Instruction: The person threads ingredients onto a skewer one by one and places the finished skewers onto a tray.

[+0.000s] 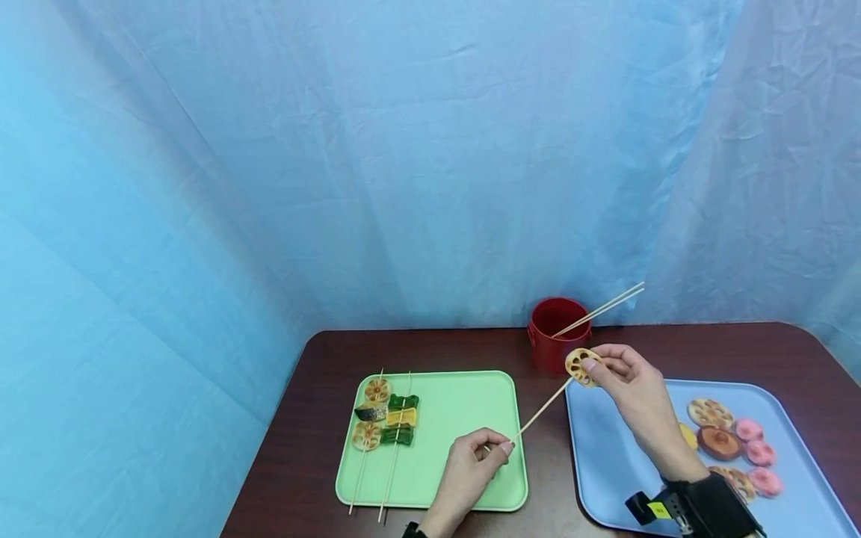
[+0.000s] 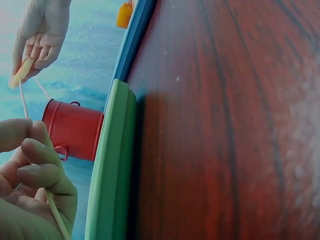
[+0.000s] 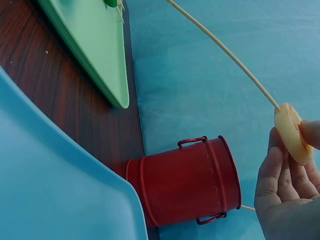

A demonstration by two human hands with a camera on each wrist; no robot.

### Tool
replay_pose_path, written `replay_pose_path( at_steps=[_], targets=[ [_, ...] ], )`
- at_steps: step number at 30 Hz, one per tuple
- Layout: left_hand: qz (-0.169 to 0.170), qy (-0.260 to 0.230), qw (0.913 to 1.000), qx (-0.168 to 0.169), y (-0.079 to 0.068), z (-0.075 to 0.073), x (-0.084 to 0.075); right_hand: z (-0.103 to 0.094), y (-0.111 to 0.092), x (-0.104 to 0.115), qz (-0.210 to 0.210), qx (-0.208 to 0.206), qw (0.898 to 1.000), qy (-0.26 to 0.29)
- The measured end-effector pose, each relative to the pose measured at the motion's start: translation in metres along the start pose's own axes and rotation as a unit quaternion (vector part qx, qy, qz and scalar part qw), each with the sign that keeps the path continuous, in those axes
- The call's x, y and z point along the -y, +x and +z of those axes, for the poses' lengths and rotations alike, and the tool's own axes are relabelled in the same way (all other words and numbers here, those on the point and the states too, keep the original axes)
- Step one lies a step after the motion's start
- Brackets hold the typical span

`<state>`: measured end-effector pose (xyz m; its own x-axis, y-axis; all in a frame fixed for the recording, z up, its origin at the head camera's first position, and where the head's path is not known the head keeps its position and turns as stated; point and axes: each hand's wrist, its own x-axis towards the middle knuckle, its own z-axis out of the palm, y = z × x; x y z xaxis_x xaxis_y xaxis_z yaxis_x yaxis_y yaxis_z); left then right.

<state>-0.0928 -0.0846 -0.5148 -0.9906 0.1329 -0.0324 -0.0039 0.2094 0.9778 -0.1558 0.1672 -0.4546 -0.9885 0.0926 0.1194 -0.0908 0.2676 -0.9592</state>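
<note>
- While the left hand (image 1: 473, 465) pinches a bamboo stick (image 1: 541, 409) in the head view, the right hand (image 1: 632, 392) grips a lotus slice (image 1: 575, 365) at the stick's far right end. Both are held above the table (image 1: 457, 351), the slice near the red cup (image 1: 546, 350), between the green tray (image 1: 464, 403) on the left and the blue tray (image 1: 605, 463) on the right. Two loaded skewers (image 1: 401, 418) lie at the green tray's left.
- In the left wrist view the left fingers curl round the stick, its tail running past the palm. Thin and gripped well back from the slice, it could bow or slide through the fingers under a hard push.
- In the right wrist view the stick meets the slice's rim; how deep, if at all, I cannot tell. Thumb and fingers clamp opposite faces. A crooked push could skid the tip off or drive it out toward the fingers; a loose pinch could let the slice twist or drop.
</note>
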Motion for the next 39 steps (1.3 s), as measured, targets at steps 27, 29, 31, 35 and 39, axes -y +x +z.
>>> replay_pose_path(
  at_steps=[27, 29, 31, 35, 39],
  targets=[
    [-0.013, -0.053, 0.9984, -0.014, -0.004, 0.014, 0.000, 0.009, -0.005, -0.004, 0.052, 0.028, 0.998, -0.013],
    [-0.014, -0.066, 0.9976, -0.014, -0.004, 0.016, -0.001, 0.011, -0.006, -0.005, 0.060, 0.035, 0.998, -0.010],
    [-0.017, -0.081, 0.9965, -0.014, -0.004, 0.019, -0.002, 0.015, -0.009, -0.006, 0.065, 0.047, 0.997, -0.003],
    [-0.019, -0.105, 0.9943, -0.011, -0.001, 0.024, -0.007, 0.025, -0.014, -0.008, 0.072, 0.069, 0.995, 0.005],
    [-0.025, -0.110, 0.9935, -0.017, 0.001, 0.027, -0.011, 0.032, -0.016, -0.009, 0.080, 0.069, 0.994, 0.003]
  ],
)
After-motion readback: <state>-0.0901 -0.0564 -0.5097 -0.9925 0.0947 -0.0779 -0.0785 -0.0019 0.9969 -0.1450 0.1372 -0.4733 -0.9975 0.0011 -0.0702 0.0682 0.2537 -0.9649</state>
